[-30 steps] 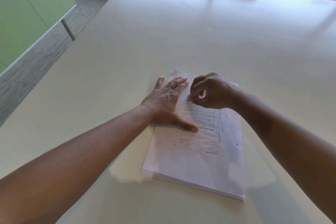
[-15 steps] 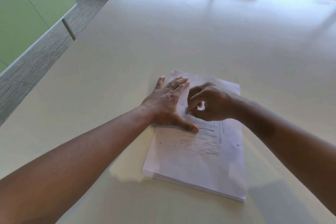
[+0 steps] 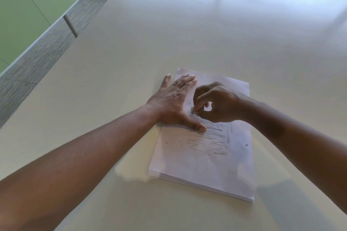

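Erasing pencil marks off paper, mid-step. Table (image 3: 187,33) is big, pale and glossy. Stack (image 3: 206,170) of white sheets lies flat on it, near me. Left hand (image 3: 172,103) lies flat with fingers straight, palm over the stack's left edge, thumb pressing the top sheet to pin it. Right hand (image 3: 219,103) is curled, pinching something small between thumb and fingertips. Grey scribble (image 3: 208,140) covers the middle of the top sheet, its upper end just beside my left thumb. Eraser (image 3: 193,111) is the pinched thing; its tip touches the sheet just above the scribble. A few dark crumbs (image 3: 166,142) lie left of the marks.

Judgement: rubbing stage, early, since most of the scribble looks intact. Next move calls for short strokes down into the marks with a firm pinch. Left hand should press hard so the sheet doesn't wrinkle or slide.
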Action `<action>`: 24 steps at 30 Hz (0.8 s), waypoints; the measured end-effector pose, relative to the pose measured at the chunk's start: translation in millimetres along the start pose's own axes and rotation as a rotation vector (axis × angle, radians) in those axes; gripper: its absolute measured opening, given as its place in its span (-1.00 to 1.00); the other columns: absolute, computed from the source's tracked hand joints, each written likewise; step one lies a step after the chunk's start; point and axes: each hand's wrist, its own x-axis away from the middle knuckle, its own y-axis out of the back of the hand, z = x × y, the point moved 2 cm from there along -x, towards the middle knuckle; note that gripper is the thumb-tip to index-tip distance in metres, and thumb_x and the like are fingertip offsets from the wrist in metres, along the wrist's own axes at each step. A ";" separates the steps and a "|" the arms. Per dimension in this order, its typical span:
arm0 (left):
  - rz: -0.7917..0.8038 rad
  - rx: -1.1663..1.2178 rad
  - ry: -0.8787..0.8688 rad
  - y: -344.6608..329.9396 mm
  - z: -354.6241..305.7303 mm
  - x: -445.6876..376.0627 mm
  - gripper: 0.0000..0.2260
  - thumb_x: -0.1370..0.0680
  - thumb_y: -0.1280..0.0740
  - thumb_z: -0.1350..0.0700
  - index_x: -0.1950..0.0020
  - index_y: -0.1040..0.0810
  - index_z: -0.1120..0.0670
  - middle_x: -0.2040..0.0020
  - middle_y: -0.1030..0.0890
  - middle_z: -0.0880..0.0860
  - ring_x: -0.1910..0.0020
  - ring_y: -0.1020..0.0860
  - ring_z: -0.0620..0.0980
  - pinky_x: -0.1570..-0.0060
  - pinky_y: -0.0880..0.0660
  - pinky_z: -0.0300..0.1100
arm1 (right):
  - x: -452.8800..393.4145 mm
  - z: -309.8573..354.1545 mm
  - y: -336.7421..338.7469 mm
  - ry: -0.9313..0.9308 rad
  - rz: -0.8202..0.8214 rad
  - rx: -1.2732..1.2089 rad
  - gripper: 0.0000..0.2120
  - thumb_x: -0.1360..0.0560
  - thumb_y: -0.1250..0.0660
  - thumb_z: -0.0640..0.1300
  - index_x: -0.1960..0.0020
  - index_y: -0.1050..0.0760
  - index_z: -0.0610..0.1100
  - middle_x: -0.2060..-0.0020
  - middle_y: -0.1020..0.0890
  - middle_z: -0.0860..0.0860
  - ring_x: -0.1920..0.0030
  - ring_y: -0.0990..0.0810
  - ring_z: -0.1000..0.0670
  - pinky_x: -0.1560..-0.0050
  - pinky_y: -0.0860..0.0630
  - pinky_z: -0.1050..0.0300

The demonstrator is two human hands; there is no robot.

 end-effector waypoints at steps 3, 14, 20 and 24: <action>-0.004 0.001 0.001 -0.4 0.2 -0.5 0.43 -0.05 -0.11 -0.77 -0.70 0.09 0.07 -0.70 0.09 -0.05 -0.64 0.23 -0.19 -0.58 0.34 0.16 | -0.3 -0.9 -0.9 -0.025 -0.001 0.001 -0.92 -0.35 -0.52 -0.28 0.22 -0.71 -0.12 0.29 -0.64 0.01 0.38 -0.50 0.14 0.26 -0.46 0.36; 0.004 -0.008 0.006 -0.1 -0.5 -0.7 0.45 -0.03 -0.10 -0.78 -0.70 0.11 0.08 -0.70 0.09 -0.04 -0.64 0.21 -0.17 -0.58 0.34 0.16 | -0.5 -5.9 -3.8 -0.114 -0.148 0.051 -0.93 -0.37 -0.51 -0.28 0.25 -0.70 -0.14 0.29 -0.63 0.00 0.37 -0.56 0.06 0.26 -0.53 0.22; -0.004 0.000 0.001 -0.7 -0.2 -1.2 0.42 -0.06 -0.14 -0.76 -0.69 0.09 0.07 -0.70 0.09 -0.05 -0.64 0.22 -0.18 -0.58 0.34 0.17 | 0.9 -2.3 -5.7 -0.088 -0.103 0.010 -0.90 -0.33 -0.51 -0.30 0.26 -0.70 -0.13 0.31 -0.64 0.01 0.39 -0.49 0.13 0.29 -0.46 0.37; -0.003 -0.004 0.001 -1.8 0.3 -2.5 0.43 -0.04 -0.10 -0.78 -0.70 0.13 0.05 -0.70 0.08 -0.05 -0.64 0.21 -0.17 -0.58 0.32 0.18 | -10.4 -14.9 -1.8 -0.184 -0.224 0.067 -0.90 -0.35 -0.50 -0.33 0.25 -0.71 -0.15 0.27 -0.65 -0.01 0.39 -0.49 0.12 0.26 -0.40 0.51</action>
